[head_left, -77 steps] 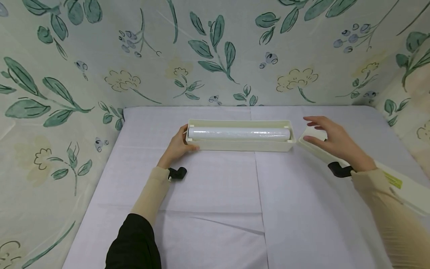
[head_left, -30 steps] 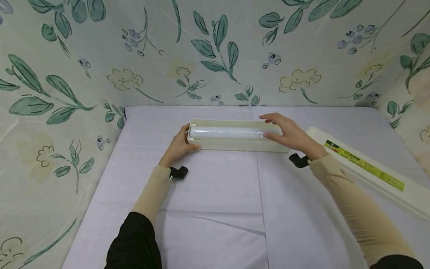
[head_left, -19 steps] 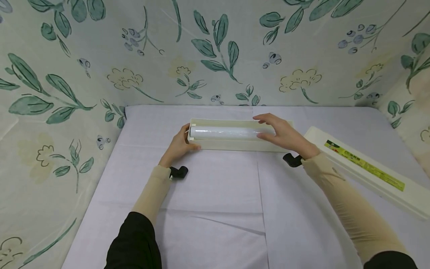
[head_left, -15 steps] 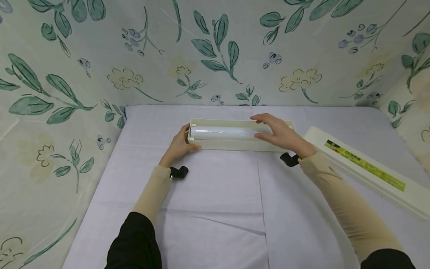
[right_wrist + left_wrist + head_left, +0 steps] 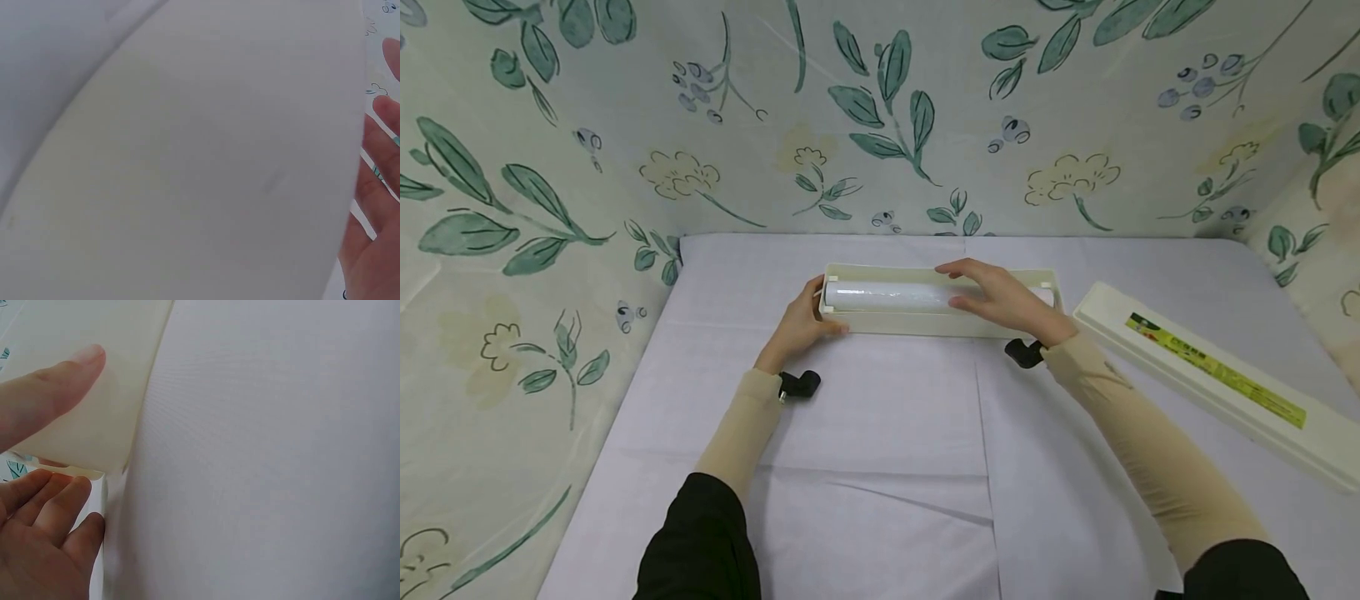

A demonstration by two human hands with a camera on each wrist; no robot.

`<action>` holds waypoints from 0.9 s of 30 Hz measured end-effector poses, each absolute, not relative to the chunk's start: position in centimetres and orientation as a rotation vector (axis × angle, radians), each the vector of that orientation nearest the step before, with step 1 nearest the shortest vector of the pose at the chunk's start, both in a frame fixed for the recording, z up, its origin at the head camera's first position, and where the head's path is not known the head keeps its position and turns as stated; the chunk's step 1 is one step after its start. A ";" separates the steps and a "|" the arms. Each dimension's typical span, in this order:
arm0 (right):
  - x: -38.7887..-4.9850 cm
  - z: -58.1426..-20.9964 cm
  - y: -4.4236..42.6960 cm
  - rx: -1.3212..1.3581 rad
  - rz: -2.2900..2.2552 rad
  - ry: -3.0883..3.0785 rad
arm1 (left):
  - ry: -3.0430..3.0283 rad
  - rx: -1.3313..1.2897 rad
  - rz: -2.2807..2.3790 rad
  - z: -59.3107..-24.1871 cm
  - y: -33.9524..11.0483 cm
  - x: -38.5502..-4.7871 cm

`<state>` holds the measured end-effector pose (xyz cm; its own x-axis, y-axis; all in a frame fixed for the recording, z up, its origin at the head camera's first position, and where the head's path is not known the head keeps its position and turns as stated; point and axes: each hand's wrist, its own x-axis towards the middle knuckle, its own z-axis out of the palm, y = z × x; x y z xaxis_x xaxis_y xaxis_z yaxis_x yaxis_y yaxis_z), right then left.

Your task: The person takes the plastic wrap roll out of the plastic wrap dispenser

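Observation:
A long cream cling film dispenser box (image 5: 925, 323) lies near the far side of the table, its inside facing up. In it is a shiny, whitish roll of cling film (image 5: 887, 295). My left hand (image 5: 797, 327) holds the box's left end, thumb on the front wall and fingers at the end face; the left wrist view shows the thumb (image 5: 69, 381) lying along the cream wall. Over the right half of the roll is my right hand (image 5: 1003, 297), fingers and thumb spread apart. Whether it touches the film I cannot tell.
A long cream lid (image 5: 1206, 387) with a yellow-green label (image 5: 1217, 371) lies slantwise to the right, one end close to the box. White cloth (image 5: 880, 517) covers the table. Behind and at the sides hangs a leaf-patterned curtain (image 5: 955, 100).
My right hand has moved left from above the lid's near end to over the roll, and then farther left along it. My left hand has stayed on the box's left end.

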<state>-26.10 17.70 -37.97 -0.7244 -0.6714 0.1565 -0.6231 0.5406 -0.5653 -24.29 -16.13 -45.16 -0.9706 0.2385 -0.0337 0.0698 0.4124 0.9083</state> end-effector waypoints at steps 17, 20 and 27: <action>-27.3 -38.9 16.1 -1.088 -0.937 2.632 | 2.487 0.283 1.618 -45.2 -16.3 -24.3; -27.5 -39.0 15.8 -1.114 -0.942 2.626 | 2.483 0.291 1.621 -45.3 -16.3 -24.4; -28.1 -39.3 15.2 -1.109 -0.943 2.586 | 2.509 0.283 1.595 -45.3 -16.3 -24.3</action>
